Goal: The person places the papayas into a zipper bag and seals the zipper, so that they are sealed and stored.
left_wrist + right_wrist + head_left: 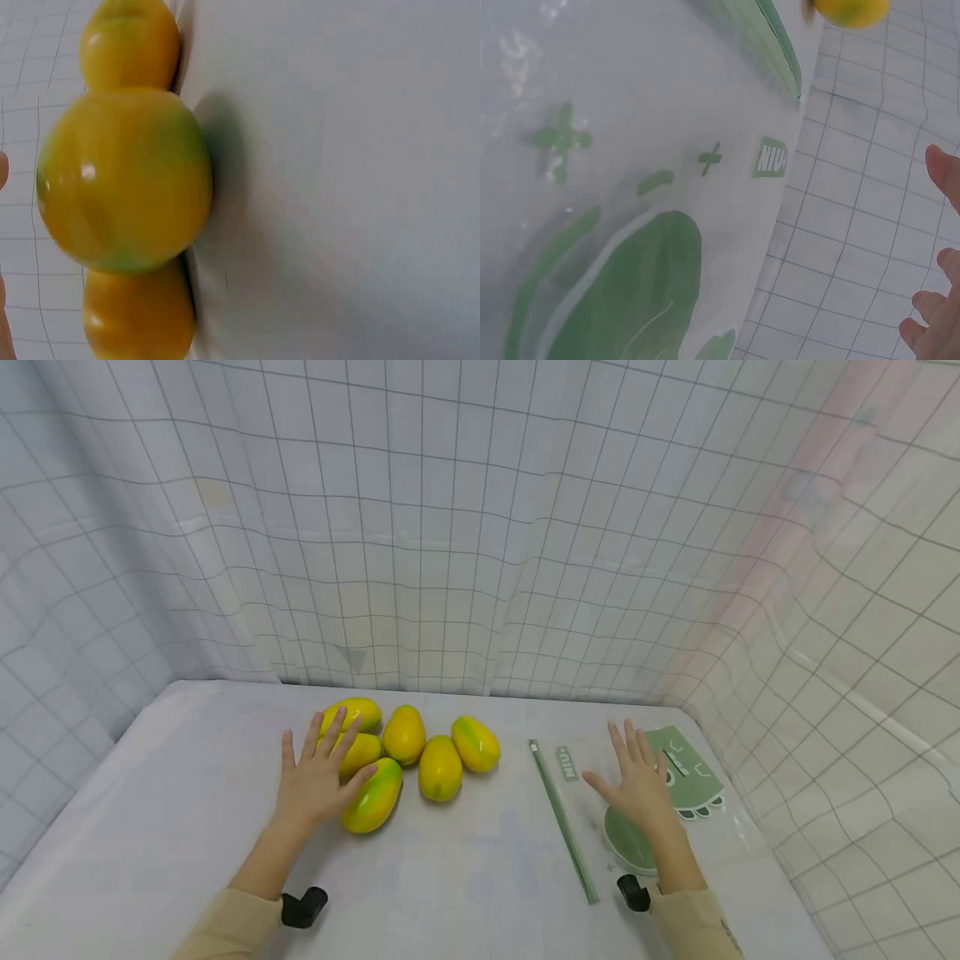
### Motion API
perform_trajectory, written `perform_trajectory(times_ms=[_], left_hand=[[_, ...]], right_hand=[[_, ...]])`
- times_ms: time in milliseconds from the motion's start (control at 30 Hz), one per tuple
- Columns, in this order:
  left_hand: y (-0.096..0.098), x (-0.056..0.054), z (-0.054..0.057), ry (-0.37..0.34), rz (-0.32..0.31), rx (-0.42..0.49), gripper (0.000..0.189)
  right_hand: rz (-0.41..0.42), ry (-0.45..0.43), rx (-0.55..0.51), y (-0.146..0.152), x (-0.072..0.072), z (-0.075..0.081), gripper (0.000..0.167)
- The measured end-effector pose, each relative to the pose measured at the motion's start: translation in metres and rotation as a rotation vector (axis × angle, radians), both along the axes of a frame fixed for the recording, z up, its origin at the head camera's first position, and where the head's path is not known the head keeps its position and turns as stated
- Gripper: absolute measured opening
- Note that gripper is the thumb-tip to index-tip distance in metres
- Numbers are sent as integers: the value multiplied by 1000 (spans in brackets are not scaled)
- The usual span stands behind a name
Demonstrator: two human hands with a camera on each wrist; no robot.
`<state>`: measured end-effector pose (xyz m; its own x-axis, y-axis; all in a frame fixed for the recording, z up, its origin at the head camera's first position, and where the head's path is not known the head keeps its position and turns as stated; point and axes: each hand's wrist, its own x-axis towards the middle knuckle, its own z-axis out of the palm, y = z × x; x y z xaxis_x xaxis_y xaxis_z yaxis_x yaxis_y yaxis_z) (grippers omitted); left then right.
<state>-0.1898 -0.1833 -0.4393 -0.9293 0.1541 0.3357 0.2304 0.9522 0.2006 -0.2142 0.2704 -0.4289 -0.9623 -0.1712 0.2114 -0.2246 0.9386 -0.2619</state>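
Note:
My left hand (311, 785), fingers spread, hovers over the left side of a group of several yellow-green mangoes (373, 797). In the left wrist view one mango (124, 180) looms large, with others above and below it. Over at the right, my right hand (643, 789) is spread above a clear plastic bag with a green cartoon print (693, 772), covering part of the picture. A green strip (564, 822) runs along the bag's left side, near a small green label (566, 763). Neither hand holds anything. Right fingertips (928, 304) show at the right wrist view's edge.
A white-covered table (465, 885) carries everything. Grid-patterned white curtains (450, 543) enclose it at the back and both sides. Dark wrist-camera mounts (303, 907) stick out inward from both sleeve cuffs.

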Motion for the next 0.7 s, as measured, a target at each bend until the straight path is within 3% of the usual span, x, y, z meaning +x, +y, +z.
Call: perform_trajectory(times_ms=[433,700], left_hand=[[56,10,-10,94,-130,-4,71],[91,15,-16,90,-232,-9,68]], right_hand=[[140,206,-63,-7,5,-25,80],[121,92,-35,-14,12,-32,81]])
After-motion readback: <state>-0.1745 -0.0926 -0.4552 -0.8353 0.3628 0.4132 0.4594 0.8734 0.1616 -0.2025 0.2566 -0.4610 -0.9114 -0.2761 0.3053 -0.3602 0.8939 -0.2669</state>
